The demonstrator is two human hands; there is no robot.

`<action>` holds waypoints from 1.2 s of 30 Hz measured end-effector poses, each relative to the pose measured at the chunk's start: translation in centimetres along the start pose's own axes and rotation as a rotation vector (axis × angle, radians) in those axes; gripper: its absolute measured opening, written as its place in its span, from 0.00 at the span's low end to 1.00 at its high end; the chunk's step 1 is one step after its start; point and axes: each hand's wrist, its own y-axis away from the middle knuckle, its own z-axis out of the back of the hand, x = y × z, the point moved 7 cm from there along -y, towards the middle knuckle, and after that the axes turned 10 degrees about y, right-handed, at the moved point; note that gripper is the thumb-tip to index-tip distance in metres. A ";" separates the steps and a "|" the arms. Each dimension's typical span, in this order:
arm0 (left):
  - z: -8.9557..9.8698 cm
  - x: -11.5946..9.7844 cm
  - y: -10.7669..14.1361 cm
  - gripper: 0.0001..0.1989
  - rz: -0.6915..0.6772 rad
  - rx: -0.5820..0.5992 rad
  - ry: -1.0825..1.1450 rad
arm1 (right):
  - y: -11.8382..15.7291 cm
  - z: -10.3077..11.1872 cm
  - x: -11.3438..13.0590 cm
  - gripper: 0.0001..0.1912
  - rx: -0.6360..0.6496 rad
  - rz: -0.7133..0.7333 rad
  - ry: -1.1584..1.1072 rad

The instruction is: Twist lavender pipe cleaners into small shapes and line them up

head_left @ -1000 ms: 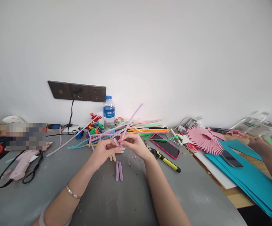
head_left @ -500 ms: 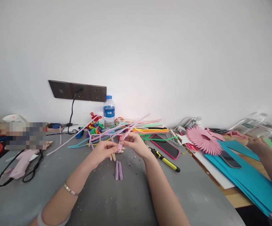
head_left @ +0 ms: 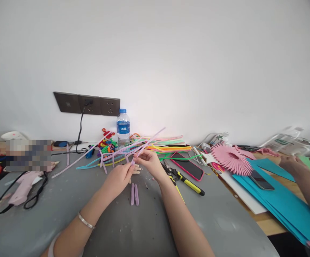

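Observation:
A lilac pipe cleaner (head_left: pixel 155 137) runs from between my fingers up to the right. My left hand (head_left: pixel 120 178) pinches its lower end, and my right hand (head_left: pixel 149 163) is closed on it just above, fingertips almost touching the left. Part of the pipe cleaner is hidden by the fingers. Below the hands, two short purple fuzzy pieces (head_left: pixel 134 194) lie side by side on the grey table (head_left: pixel 155 228). Pale wooden sticks (head_left: pixel 136 169) show partly behind my hands. Bent lilac pipe cleaners (head_left: pixel 113 159) lie just beyond.
Yellow-black pliers (head_left: pixel 188 184) and a pink-cased phone (head_left: pixel 188 167) lie right of my hands. A water bottle (head_left: pixel 123 128) stands by the wall. At left is a pink glue gun (head_left: pixel 23 189). Blue sheets (head_left: pixel 283 203) lie at right, near another person's hands (head_left: pixel 296 169).
My left hand has turned and moved slightly up and right around the pipe cleaner's lower end. My right hand has shifted slightly left. More of the pliers shows beside the right forearm.

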 end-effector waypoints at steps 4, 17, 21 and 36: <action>-0.4 0.6 0.2 0.18 -0.012 0.021 -0.198 | 0.0 -0.2 -0.1 0.09 -0.008 -0.002 0.010; -0.2 0.2 0.0 0.19 0.110 0.188 -0.479 | 0.0 0.2 -0.4 0.11 0.012 -0.058 0.070; 0.2 0.2 0.0 0.20 0.104 0.183 -0.409 | 0.1 0.7 -0.8 0.12 -0.014 -0.124 0.066; -0.9 1.7 -0.2 0.19 0.475 -0.025 1.201 | 2.6 -0.5 6.1 0.06 -0.334 0.610 0.644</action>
